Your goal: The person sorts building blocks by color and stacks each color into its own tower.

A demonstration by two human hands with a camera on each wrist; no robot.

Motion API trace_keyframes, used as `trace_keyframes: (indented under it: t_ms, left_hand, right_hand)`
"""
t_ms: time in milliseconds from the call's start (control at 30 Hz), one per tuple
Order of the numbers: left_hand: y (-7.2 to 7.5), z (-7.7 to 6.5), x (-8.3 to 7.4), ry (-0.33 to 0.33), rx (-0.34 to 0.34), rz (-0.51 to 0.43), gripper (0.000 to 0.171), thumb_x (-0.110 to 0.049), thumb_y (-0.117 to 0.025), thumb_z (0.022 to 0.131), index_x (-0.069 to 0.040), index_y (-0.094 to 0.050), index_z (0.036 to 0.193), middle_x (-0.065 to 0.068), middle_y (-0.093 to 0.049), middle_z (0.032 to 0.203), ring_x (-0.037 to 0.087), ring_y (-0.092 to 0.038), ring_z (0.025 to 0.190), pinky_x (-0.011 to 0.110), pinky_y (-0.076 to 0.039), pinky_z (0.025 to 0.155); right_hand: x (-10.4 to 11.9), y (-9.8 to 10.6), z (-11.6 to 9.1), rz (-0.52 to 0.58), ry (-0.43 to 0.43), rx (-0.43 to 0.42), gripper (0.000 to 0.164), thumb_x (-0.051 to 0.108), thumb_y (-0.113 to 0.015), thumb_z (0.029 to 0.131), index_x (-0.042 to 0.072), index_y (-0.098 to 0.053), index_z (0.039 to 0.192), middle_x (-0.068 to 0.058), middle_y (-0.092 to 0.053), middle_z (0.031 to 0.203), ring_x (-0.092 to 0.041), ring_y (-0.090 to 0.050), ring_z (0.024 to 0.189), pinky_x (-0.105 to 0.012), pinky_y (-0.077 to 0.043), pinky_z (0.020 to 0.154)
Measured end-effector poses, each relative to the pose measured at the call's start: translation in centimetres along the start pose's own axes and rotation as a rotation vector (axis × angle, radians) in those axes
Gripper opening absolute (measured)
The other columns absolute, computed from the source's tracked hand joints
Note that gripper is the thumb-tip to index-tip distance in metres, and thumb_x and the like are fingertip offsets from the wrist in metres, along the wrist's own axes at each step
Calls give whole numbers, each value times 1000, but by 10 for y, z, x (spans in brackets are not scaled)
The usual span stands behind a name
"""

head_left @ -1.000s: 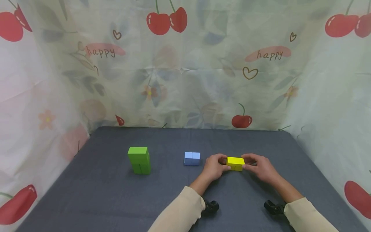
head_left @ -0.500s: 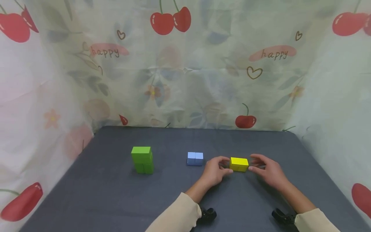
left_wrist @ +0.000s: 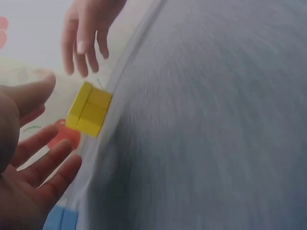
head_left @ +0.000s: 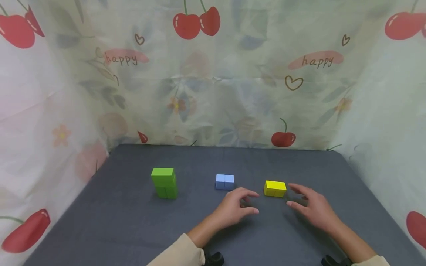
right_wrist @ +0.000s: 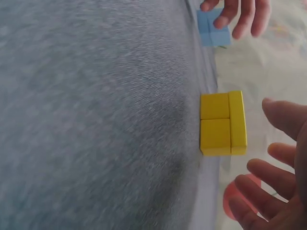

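A small stack of yellow blocks [head_left: 274, 188] stands on the dark grey cloth, two cubes side by side with a flat slab across their tops, as the right wrist view shows. My left hand [head_left: 234, 207] is in front and to the left of the stack, apart from it, fingers relaxed and holding nothing. On the stack's other side my right hand [head_left: 313, 207] hovers with thumb and fingers spread, also holding nothing. Two light blue blocks [head_left: 225, 181] sit side by side just beyond my left hand.
A taller green block stack [head_left: 164, 183] stands at the left on the grey cloth-covered table [head_left: 110, 221]. A printed curtain [head_left: 213, 92] with cherries encloses the table at the back and both sides.
Both hands have let go of the yellow blocks. My left hand has drawn back toward the front left; the right has moved slightly right and nearer. The blocks stay in place.
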State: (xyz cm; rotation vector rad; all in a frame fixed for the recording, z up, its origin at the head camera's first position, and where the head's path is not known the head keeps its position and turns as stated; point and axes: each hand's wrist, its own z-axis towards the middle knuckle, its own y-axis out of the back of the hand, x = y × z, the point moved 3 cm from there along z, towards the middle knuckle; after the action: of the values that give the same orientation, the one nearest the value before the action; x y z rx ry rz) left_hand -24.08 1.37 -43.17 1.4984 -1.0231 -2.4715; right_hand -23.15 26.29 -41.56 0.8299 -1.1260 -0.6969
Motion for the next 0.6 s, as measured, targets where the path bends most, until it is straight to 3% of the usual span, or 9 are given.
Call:
trace_keyframes:
  t_ms: [100, 400, 600]
  left_hand:
    - [13, -12, 1, -63, 26, 52, 42, -37, -67, 72, -27, -56, 111, -11, -53, 103, 12, -52, 89, 21, -44, 70]
    - [45, -55, 8, -207, 143, 376, 45, -49, -59, 75, -29, -53, 115, -18, -43, 115, 3, -39, 107, 29, -35, 87]
    - [69, -75, 12, -213, 165, 473, 49, -51, -60, 73, -31, -50, 117, -18, -42, 117, 3, -39, 107, 33, -37, 85]
  right_hand:
    - [-1, 2, -4, -17, 6, 18, 63, 43, -65, 73, 15, -45, 125, -10, -48, 120, -30, -47, 103, -49, -38, 80]
    - [-19, 5, -7, -132, 110, 27, 65, 42, -68, 70, 17, -44, 125, -5, -46, 121, -26, -41, 107, -48, -33, 84]
    - [-36, 12, -12, -175, 164, 11, 66, 49, -66, 68, 25, -42, 125, -3, -44, 122, -25, -39, 107, -49, -32, 81]
